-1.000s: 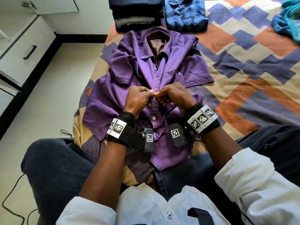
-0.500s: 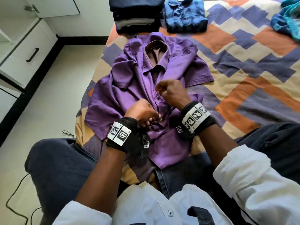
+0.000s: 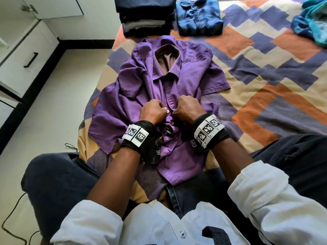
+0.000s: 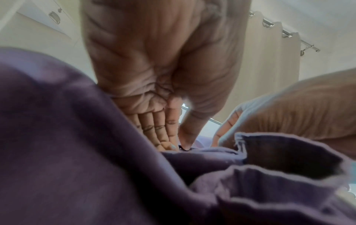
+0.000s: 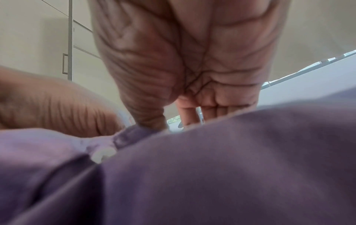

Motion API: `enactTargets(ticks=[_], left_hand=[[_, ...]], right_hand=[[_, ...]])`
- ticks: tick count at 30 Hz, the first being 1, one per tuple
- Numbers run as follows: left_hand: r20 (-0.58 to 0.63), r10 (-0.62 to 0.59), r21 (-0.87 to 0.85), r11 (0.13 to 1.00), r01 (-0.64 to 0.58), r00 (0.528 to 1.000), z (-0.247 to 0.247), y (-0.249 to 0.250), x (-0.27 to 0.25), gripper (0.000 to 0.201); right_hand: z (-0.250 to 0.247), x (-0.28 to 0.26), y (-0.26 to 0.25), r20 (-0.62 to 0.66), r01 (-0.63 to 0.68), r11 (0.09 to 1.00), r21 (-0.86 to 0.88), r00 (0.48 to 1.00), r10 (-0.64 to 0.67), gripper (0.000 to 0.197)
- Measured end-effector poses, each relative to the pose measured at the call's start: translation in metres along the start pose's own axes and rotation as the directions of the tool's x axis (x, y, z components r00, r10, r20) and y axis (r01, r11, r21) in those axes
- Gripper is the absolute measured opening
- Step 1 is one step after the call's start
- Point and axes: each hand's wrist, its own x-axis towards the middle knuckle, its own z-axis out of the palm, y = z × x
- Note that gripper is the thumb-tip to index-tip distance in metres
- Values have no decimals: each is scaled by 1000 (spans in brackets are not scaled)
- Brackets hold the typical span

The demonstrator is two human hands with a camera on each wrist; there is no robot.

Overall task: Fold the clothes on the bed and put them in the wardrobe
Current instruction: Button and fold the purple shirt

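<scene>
A purple short-sleeved shirt lies face up on the patterned bed cover, collar away from me. My left hand and right hand sit side by side on its button placket at mid chest, fingers curled. The left hand pinches the placket edge next to a white button. Thumb and fingers of the right hand pinch the opposite edge of the purple shirt. Buttons below my hands look fastened. The purple shirt fills the lower part of the left wrist view.
A stack of folded dark clothes and a folded blue denim shirt lie at the far edge of the bed. Teal clothing is heaped at the far right. White drawers stand to the left across bare floor.
The left hand dropped toward the hem half a second ago and has come back up. Both hands now meet at a button lower on the placket than a second ago.
</scene>
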Motion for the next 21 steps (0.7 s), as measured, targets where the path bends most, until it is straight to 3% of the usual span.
enactTargets(ticks=[4, 10, 13, 15, 18, 21], left_hand=[[-21, -26, -16, 1000, 26, 999, 3, -6, 4, 25], [-41, -15, 0, 1000, 15, 999, 8, -6, 3, 23], [-61, 4, -15, 1000, -5, 998, 7, -5, 0, 15], [-55, 14, -53, 998, -17, 998, 5, -6, 0, 11], [-86, -12, -221, 975, -7, 996, 1, -10, 1, 12], [-150, -59, -444, 896, -14, 987, -5, -12, -5, 14]], right_hand=[[-5, 2, 0, -42, -50, 996, 71, 998, 53, 29], [-14, 3, 6, -20, -104, 958, 266, 993, 113, 8], [-21, 3, 8, 61, -164, 899, 406, 986, 153, 20], [-24, 1, 7, 160, -240, 738, 630, 971, 179, 29], [-25, -5, 3, 289, -313, 456, 833, 949, 123, 23], [-26, -7, 2, 289, -294, 364, 884, 955, 70, 19]])
